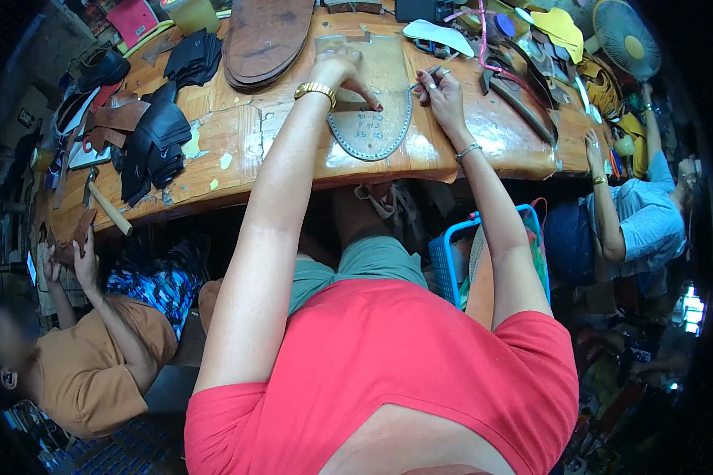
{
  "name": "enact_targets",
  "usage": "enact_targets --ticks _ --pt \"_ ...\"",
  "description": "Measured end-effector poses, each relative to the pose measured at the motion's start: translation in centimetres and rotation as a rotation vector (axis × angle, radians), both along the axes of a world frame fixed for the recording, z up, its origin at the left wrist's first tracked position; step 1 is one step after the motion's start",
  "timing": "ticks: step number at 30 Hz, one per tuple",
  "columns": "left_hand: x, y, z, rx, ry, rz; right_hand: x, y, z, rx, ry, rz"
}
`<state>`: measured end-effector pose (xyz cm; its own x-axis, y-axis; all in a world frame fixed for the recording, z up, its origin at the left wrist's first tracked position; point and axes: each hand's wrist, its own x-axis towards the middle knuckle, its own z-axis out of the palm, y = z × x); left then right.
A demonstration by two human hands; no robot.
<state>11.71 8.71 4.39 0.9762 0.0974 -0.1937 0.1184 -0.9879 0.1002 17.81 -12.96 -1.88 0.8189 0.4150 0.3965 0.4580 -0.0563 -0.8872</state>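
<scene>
A clear tan sole-shaped template (367, 136) with a dotted rim and handwriting lies on the wooden workbench, its rounded end toward me. My left hand (345, 73) presses on its far part, fingers laid flat and thumb stretched to the right. Just right of the template's edge, my right hand (445, 101) pinches a slim grey pen-like tool (427, 77). Its point is by the template's right rim; whether it touches is too small to tell. Left of my left hand lies a stack of brown leather sole pieces (266, 43).
Black leather pieces (154, 138) and a wooden-handled hammer (109, 207) lie at the left. Tools with dark handles (523, 111) and a white cutout (438, 36) are at the right. A blue basket (444, 273) stands below the edge. Co-workers sit on both sides; the left one holds brown leather (78, 237).
</scene>
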Motion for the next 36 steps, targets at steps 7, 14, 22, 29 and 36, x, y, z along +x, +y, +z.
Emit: enact_targets --ticks 7,14,22,29,36 --pt "0.5 0.4 -0.3 -0.006 0.019 -0.007 -1.0 0.4 0.4 -0.081 -0.087 -0.039" --pt "0.8 0.5 -0.7 -0.014 0.004 -0.009 -1.0 0.5 0.1 -0.252 -0.474 -0.065" --pt "0.8 0.4 -0.9 -0.022 -0.015 0.017 -1.7 0.3 0.8 -0.194 -0.217 -0.037" --pt "0.3 0.6 -0.3 -0.034 0.001 0.053 -1.0 0.1 0.4 -0.038 0.078 0.018" --pt "0.4 0.3 -0.8 -0.046 -0.044 0.019 -1.3 -0.4 0.3 -0.013 0.113 0.028"
